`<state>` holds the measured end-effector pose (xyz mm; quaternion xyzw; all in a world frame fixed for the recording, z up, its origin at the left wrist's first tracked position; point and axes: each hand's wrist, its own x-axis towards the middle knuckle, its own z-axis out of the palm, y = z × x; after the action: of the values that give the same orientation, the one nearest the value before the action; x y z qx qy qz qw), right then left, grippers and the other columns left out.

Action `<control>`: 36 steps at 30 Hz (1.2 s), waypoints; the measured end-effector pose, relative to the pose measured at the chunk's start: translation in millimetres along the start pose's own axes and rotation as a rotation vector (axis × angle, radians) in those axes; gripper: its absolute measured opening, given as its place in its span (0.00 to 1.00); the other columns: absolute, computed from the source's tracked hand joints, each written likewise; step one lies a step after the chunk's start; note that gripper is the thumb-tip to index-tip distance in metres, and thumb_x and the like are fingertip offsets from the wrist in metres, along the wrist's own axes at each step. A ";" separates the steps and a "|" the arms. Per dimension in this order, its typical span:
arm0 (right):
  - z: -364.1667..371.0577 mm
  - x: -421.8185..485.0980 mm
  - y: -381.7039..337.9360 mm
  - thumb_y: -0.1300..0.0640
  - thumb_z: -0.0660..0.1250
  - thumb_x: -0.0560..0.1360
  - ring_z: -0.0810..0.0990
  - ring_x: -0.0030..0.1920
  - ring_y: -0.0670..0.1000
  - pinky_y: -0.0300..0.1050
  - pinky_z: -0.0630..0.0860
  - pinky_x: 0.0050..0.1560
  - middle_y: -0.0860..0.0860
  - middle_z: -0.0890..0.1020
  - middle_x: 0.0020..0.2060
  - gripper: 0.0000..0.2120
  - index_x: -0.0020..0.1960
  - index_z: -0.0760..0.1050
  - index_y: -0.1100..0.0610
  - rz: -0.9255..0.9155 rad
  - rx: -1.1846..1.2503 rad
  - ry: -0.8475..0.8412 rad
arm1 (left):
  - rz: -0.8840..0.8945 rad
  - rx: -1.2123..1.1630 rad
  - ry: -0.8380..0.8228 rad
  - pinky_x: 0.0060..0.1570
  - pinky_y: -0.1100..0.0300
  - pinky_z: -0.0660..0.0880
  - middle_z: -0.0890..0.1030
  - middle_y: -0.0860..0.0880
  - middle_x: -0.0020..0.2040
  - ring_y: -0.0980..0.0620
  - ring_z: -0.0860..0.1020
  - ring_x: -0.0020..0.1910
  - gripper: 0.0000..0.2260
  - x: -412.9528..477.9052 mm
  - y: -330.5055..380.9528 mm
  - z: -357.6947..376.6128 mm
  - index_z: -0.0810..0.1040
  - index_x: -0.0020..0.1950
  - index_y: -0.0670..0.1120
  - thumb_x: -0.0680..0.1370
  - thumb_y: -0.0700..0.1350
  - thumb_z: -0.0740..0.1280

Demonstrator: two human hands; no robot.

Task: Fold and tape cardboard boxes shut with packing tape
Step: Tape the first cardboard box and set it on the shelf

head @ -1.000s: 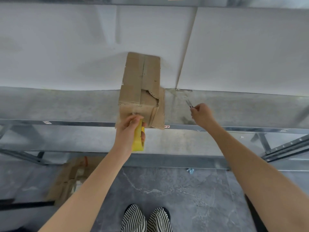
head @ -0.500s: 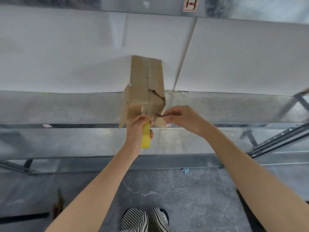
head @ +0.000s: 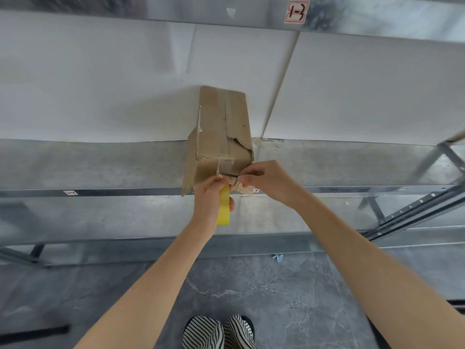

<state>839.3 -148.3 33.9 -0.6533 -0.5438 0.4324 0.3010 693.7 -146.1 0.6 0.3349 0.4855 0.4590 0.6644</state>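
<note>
A worn brown cardboard box (head: 221, 127) lies on a metal shelf (head: 100, 167), its near end over the shelf's front edge, clear tape running along its top seam. My left hand (head: 210, 197) grips a yellow tape roll (head: 223, 207) just below the box's near end, with a strip of tape stretched up to the box. My right hand (head: 261, 180) holds a small metal tool, likely scissors (head: 232, 176), at that strip beside the left hand. A side flap (head: 191, 167) hangs loose at the box's left.
White panels (head: 100, 84) line the wall behind the shelf. A metal rail (head: 377, 190) runs along the shelf front, with a slanted bracket (head: 415, 210) at the right. My striped shoes (head: 219, 333) stand on the grey floor below.
My right hand came in from the right with the metal tool and now meets the tape at the box's near end. The left hand stayed on the tape roll.
</note>
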 end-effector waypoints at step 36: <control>13.5 44.9 -0.6 0.43 0.55 0.79 0.68 0.69 0.57 0.54 0.63 0.69 0.56 0.72 0.67 0.27 0.69 0.70 0.60 -0.714 -0.501 0.407 | -0.036 0.009 0.004 0.28 0.58 0.69 0.78 0.43 0.38 0.46 0.70 0.22 0.10 5.3 -4.9 -0.4 0.78 0.41 0.41 0.78 0.36 0.60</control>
<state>828.5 -105.7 17.7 -0.5495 -0.7517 0.0211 0.3641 695.2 -142.9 -5.7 0.3281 0.4949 0.4456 0.6700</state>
